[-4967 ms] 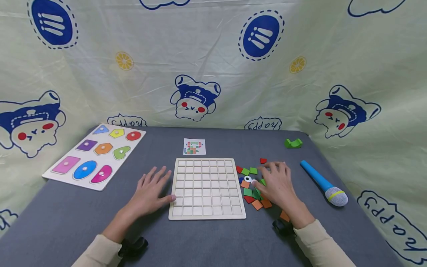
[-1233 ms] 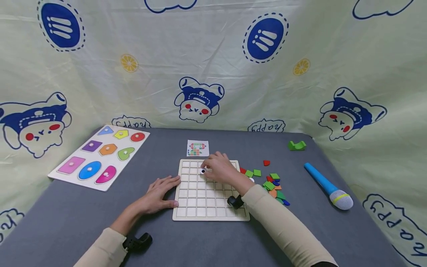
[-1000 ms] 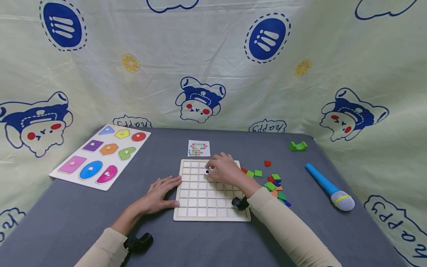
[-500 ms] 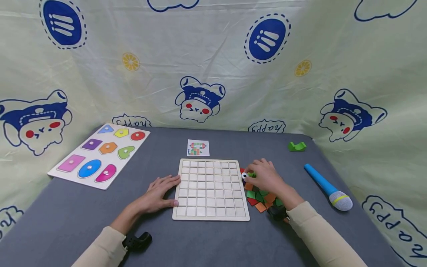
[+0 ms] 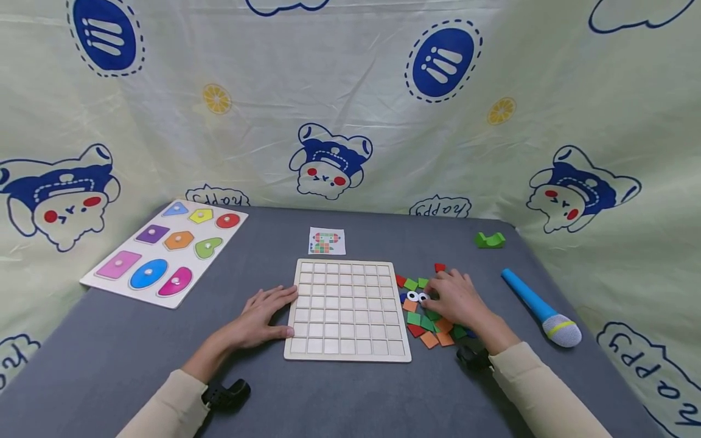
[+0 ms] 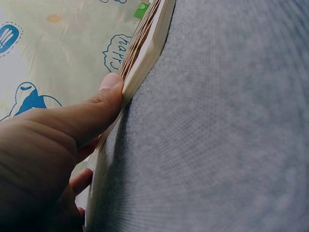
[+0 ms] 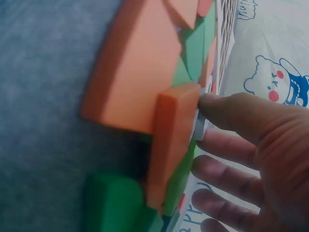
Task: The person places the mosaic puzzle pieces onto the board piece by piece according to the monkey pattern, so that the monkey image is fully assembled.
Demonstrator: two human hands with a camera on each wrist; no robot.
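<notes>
Currently, the right hand pinches a white eye disc between thumb and index fingertip, just to the right of the grid board. In the right wrist view, the other fingers lie beside one another below the pinch. A second eye disc lies between the pinched disc and the grid board's right edge.

The left hand grasps nothing; its fingers extend to the left edge of the grid board, and the thumb touches that edge. The grid board lies flat, its cells white within a pale frame.

Loose tiles in orange, green, red and blue are heaped along the right side of the grid board, some overlapping. One red tile lies apart from the heap, to the right of the grid board's far corner.

Beyond the far edge of the grid board is a pattern card. Well to its left, and partly beyond it, sits a shape puzzle. Well to the right of the grid board lies a blue toy microphone; a green curved block rests farther back on that side.
</notes>
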